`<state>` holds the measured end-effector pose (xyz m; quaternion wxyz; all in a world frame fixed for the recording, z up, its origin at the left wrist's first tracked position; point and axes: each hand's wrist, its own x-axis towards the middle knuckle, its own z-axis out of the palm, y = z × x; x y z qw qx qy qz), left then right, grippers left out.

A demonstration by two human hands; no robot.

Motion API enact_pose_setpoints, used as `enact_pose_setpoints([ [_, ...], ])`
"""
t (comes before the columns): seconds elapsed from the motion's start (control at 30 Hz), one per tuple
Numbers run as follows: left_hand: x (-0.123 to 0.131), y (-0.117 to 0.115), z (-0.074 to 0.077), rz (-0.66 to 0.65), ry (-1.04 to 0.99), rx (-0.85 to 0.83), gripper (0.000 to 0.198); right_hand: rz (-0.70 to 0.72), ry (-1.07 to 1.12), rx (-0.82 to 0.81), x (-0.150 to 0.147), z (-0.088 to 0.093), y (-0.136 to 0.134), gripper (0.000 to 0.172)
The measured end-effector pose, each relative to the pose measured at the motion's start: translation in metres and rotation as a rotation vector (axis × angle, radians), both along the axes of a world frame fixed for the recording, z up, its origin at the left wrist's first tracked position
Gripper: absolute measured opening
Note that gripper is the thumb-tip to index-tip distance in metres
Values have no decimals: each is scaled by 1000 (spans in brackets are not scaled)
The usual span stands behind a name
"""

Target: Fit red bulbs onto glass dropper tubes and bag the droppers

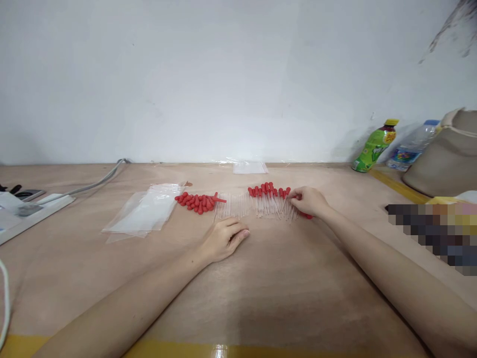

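A plain white wall (208,74) fills the upper half from 10 to 2 o'clock, evenly lit, with a dark smudge (447,27) high at 1 o'clock. Below it lies a pale wooden table (283,288), edged with yellow tape (395,185) at 3 o'clock and along the near rim at 6. At 2 o'clock a green bottle (374,146) and a clear bottle (412,144) lean against the wall beside a beige bag (447,159) — at 9 o'clock a grey cable (93,184) runs to a white board (33,211).
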<state>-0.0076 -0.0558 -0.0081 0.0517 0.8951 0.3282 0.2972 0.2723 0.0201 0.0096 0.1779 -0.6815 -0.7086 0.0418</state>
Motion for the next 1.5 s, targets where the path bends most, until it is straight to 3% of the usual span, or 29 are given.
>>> enact_pose_setpoints([
  [0.2, 1, 0, 1, -3, 9, -8, 24, -152, 0, -71, -12, 7, -2, 19],
  [0.4, 2, -1, 0, -8, 9, 7, 23, -223, -166, -176, -25, 12, 5, 24],
  [0.53, -1, 4, 1, 104, -9, 99, 20, -238, -215, -156, -31, 10, 8, 24],
  [0.73, -23, 42, 18, 448, 152, 232, 21, -192, -123, -263, -30, 20, 6, 24],
  [0.8, -31, 54, 24, 474, 272, 228, 20, -149, -41, -339, -29, 27, 2, 23],
  [0.93, -38, 68, 29, 447, 327, 180, 14, -108, 120, -521, -26, 41, -9, 18],
  [1.1, -34, 62, 33, 406, 247, 184, 13, 19, 253, -607, -13, 50, -20, 18],
  [1.23, -22, 38, 31, 319, 66, 138, 12, 323, 412, -497, -16, 39, -34, 19],
  [1.33, -11, 18, 21, 215, -48, 10, 9, 550, 460, -199, -32, 21, -48, 13],
  [1.43, -6, 8, 10, 178, -120, -75, 9, 599, 350, 162, -51, 3, -62, 17],
  [1.5, -5, 6, 5, 175, -152, -109, 9, 621, 318, 290, -59, -6, -68, 19],
])
